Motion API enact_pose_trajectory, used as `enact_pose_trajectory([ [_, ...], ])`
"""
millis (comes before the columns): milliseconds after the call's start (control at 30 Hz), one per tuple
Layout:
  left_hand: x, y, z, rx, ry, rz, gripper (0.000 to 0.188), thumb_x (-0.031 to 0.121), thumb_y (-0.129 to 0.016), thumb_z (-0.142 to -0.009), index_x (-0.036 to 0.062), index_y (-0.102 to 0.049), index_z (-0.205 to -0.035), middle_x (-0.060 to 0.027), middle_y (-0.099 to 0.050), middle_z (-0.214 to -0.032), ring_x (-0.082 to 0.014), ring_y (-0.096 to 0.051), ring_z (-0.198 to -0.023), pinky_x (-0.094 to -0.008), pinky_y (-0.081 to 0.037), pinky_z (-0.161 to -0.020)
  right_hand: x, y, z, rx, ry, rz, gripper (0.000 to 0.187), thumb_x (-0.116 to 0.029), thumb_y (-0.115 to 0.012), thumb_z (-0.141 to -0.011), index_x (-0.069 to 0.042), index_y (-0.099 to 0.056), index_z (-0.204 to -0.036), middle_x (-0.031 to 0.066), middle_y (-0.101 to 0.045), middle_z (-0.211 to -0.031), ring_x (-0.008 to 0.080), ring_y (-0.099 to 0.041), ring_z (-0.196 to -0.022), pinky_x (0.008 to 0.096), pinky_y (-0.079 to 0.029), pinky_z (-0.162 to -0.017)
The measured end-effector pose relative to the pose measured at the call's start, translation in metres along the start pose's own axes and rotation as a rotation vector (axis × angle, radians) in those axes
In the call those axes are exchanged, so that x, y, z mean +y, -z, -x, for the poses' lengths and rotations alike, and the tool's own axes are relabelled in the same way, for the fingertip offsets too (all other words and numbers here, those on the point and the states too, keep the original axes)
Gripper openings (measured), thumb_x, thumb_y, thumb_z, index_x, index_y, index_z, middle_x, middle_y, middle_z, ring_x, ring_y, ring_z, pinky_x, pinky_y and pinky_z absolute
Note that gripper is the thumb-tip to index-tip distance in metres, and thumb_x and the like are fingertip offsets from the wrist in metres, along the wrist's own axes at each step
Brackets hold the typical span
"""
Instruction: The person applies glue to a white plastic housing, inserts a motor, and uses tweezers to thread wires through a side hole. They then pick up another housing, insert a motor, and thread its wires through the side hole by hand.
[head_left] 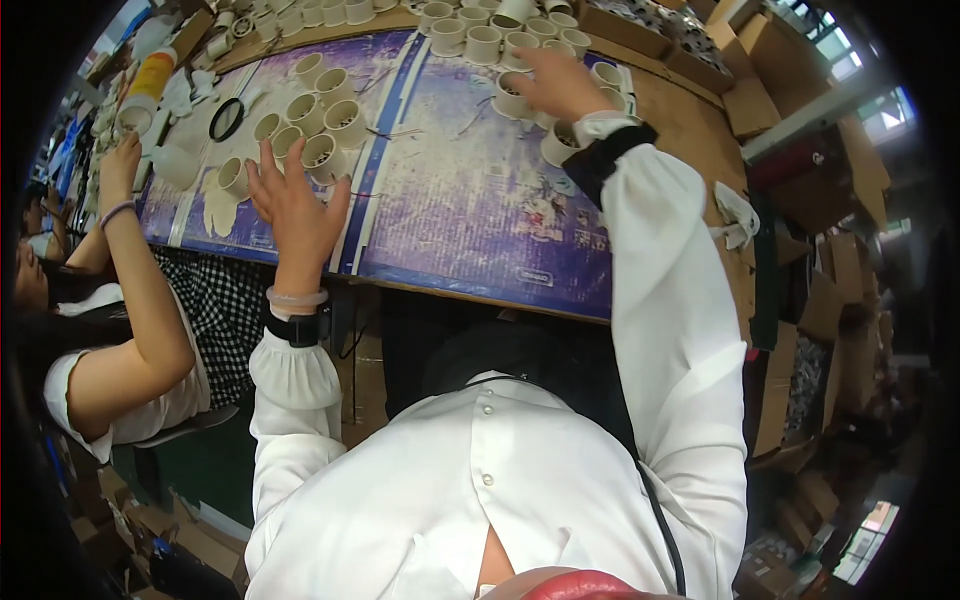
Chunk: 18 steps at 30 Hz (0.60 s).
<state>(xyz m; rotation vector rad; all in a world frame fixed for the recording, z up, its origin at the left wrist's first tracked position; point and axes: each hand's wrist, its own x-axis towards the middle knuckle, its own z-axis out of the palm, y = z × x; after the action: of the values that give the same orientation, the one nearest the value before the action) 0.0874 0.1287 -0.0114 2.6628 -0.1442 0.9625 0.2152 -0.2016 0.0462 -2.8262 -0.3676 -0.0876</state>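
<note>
My left hand (296,215) is open, its fingers spread at the near side of a group of cream round cups. One cup (345,124) in that group has dark bits inside, and thin wires trail from some of them. Close to my left fingertips stands another cup (233,180), beside a cream flat piece (220,215). Further off on the right, my right hand (562,85) reaches over a second group of cups, fingers extended and apart. Its thumb is over a cup (510,104) with dark contents; whether it touches the rim, I cannot tell. Another cup (558,148) sits below my right wrist.
A worn purple-and-white board (480,230) covers the table. Many cream cups (483,45) crowd its far edge. A black ring (227,119) lies at left, near a co-worker's hand (122,160) at an orange-and-white bottle (150,80). Cardboard boxes (765,75) stand on the right.
</note>
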Motion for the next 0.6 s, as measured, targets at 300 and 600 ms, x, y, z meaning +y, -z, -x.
enact_pose_trajectory([
  [300,0.064,0.01,0.032,-0.168,-0.133,0.201,0.07,0.024,-0.075,-0.076,0.0066,-0.042,-0.135,-0.025,-0.029,-0.146,-0.0472,-0.022,-0.135,-0.0557,-0.018,-0.11,-0.021,-0.017,0.043,-0.059,0.118,0.238,0.062,-0.038,-0.065,-0.084,-0.02,-0.045,-0.139,0.0133,-0.053,-0.13,0.0339,-0.051,-0.119,0.0482,-0.036,-0.1],
  [600,0.126,-0.019,0.01,-0.353,-0.247,0.561,0.075,0.028,-0.076,-0.076,0.0042,-0.039,-0.137,-0.0272,-0.033,-0.144,-0.0472,-0.032,-0.131,-0.0492,-0.031,-0.107,0.018,0.004,0.088,0.11,0.27,-0.387,0.052,-0.03,-0.062,-0.086,-0.016,-0.05,-0.135,0.0135,-0.053,-0.131,0.0308,-0.053,-0.116,0.0466,-0.039,-0.099],
])
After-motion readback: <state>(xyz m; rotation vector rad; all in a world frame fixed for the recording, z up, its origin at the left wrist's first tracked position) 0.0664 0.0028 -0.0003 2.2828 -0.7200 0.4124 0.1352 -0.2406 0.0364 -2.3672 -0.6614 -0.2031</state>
